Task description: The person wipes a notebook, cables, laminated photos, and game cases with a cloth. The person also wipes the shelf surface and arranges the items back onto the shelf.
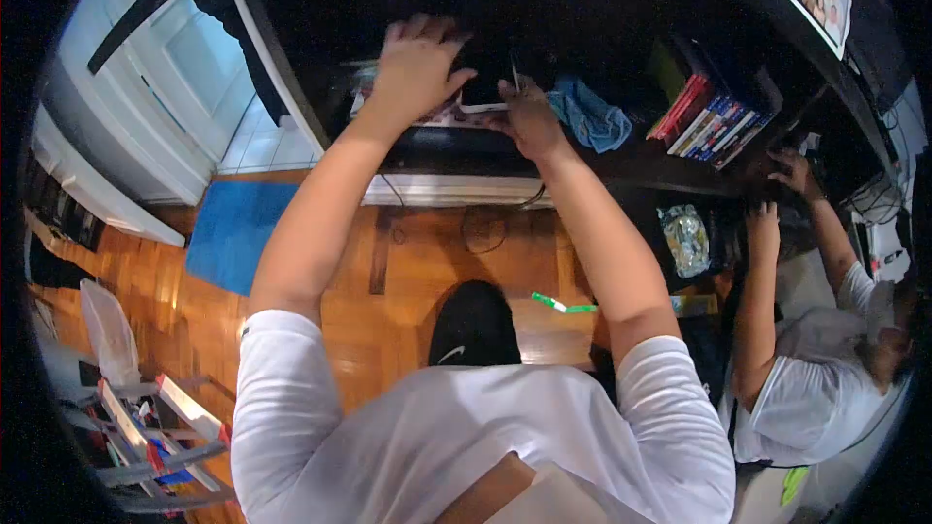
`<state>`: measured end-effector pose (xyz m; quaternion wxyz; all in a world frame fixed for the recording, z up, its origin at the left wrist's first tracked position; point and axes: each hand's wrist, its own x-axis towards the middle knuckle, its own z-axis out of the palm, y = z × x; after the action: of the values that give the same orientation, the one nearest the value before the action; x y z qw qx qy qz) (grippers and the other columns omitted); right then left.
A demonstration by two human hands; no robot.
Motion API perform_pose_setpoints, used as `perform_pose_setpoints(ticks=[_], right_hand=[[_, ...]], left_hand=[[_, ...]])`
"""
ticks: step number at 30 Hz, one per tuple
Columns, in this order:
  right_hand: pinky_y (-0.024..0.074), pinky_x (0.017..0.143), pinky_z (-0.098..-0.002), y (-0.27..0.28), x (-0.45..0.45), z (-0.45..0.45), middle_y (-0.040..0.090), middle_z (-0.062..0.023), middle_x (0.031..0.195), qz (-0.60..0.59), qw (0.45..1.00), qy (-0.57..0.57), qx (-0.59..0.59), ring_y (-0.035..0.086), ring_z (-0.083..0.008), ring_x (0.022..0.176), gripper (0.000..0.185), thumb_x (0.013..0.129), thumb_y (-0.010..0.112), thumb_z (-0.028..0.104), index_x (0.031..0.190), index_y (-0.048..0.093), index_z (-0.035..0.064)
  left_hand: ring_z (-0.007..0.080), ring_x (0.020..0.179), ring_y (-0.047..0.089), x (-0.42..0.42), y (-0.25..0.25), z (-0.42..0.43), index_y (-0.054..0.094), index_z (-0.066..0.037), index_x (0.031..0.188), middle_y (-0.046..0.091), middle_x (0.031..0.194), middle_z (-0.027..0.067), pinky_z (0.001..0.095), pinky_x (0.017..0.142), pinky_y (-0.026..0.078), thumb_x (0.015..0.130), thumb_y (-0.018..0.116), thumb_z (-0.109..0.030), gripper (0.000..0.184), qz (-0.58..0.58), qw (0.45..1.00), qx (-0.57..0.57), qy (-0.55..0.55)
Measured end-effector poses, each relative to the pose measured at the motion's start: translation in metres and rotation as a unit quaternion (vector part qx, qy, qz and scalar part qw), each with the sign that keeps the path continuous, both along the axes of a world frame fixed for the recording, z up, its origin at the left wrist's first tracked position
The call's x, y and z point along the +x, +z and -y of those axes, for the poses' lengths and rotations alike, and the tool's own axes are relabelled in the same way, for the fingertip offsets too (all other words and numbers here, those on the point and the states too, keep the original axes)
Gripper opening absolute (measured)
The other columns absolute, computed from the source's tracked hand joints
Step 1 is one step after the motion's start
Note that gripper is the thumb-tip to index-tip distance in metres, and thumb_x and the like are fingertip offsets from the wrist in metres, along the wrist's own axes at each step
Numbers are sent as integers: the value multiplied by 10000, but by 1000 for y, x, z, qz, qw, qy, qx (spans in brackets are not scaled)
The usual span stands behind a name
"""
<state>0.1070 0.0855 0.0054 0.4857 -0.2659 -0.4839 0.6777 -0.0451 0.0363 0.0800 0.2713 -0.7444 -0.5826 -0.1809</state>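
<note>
My left hand (417, 73) is spread over a dark shelf (582, 170), its fingers apart and slightly blurred. Below its palm lies a flat thing with a pinkish pattern (442, 118), partly covered by the hand. My right hand (532, 119) is closed at the end of a flat, dark thing with a white edge (483, 108); its exact kind is too dark to make out. A thin light strip (515, 68) rises just above those fingers. Right beside the right hand, a crumpled blue cloth (594, 116) rests on the shelf.
Upright books (714, 121) stand on the shelf to the right. Another person (815, 378) reaches toward the shelf there. A shiny clear package (684, 241) sits lower down. A blue mat (238, 233) and a green-and-white strip (563, 305) lie on the floor; a stepladder (160, 427) is lower left.
</note>
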Motion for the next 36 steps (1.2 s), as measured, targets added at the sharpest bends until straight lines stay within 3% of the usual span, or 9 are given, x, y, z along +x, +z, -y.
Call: perform_pose_setpoints(ticks=[5, 8, 11, 17, 20, 24, 28, 34, 36], right_hand=[[527, 554, -262, -15, 0, -35, 580, -105, 881, 62, 981, 177, 48, 611, -179, 721, 317, 836, 567, 194, 1095, 479, 33], [514, 594, -291, 18, 12, -46, 600, -123, 902, 388, 874, 226, 186, 614, -207, 762, 363, 770, 650, 231, 1042, 540, 18], [488, 692, -349, 18, 13, -51, 605, -170, 905, 488, 741, 127, 444, 600, -278, 821, 444, 741, 664, 324, 1031, 565, 1], [413, 842, -423, 7, 55, -26, 522, -195, 1117, 475, 719, -194, 469, 507, -363, 997, 584, 745, 579, 469, 1154, 524, 55], [414, 830, -457, -4, 94, -31, 476, -159, 1194, 605, 509, -343, 507, 509, -376, 983, 495, 762, 574, 408, 1155, 531, 111], [421, 797, -459, -62, 88, -42, 532, -169, 1068, 682, 539, -217, 445, 485, -369, 981, 434, 715, 568, 234, 1130, 525, 114], [457, 765, -424, -69, 90, -70, 558, -178, 1008, 583, 677, -141, 426, 516, -340, 935, 311, 713, 500, 160, 1004, 588, 94], [425, 838, -420, -103, 67, -86, 569, -164, 983, 521, 567, -239, 592, 523, -342, 939, 261, 735, 500, 184, 951, 617, 97], [414, 855, -403, -88, 80, -33, 582, -158, 970, 512, 636, -189, 546, 527, -333, 940, 250, 713, 536, 215, 898, 633, 77]], left_hand=[[361, 1244, 300, -24, -8, -6, 416, -237, 1281, 364, 1325, 182, 483, 1039, 164, 573, 658, -582, 824, -40, 978, -193, 65], [385, 1227, 319, -38, -24, -13, 376, -211, 1308, 349, 1328, 203, 498, 1025, 196, 576, 643, -623, 882, 44, 964, -260, 33], [368, 1229, 324, -40, -34, -18, 370, -176, 1311, 342, 1331, 206, 504, 1031, 170, 566, 638, -640, 918, 55, 973, -222, 39], [320, 1242, 310, 14, -41, 8, 390, -100, 1286, 381, 1300, 181, 538, 1031, 112, 633, 646, -547, 831, -2, 997, -73, -32], [290, 1188, 364, 31, -62, 12, 481, -99, 1203, 465, 1212, 130, 534, 1019, 162, 672, 666, -426, 651, 42, 991, 1, -124], [272, 1127, 421, 57, -95, 16, 544, -101, 1119, 499, 1168, 93, 483, 1009, 226, 712, 648, -327, 477, 59, 982, -10, -177], [268, 1052, 469, 64, -115, 1, 599, -107, 1005, 533, 1104, 65, 435, 969, 291, 729, 619, -220, 299, 45, 979, 23, -197], [231, 1008, 499, 67, -113, 0, 628, -109, 889, 567, 1037, 35, 409, 927, 327, 727, 608, -171, 175, 60, 980, 39, -186], [236, 1007, 503, 68, -114, 0, 629, -106, 879, 573, 1034, 33, 406, 925, 327, 725, 608, -169, 168, 76, 980, 43, -178]])
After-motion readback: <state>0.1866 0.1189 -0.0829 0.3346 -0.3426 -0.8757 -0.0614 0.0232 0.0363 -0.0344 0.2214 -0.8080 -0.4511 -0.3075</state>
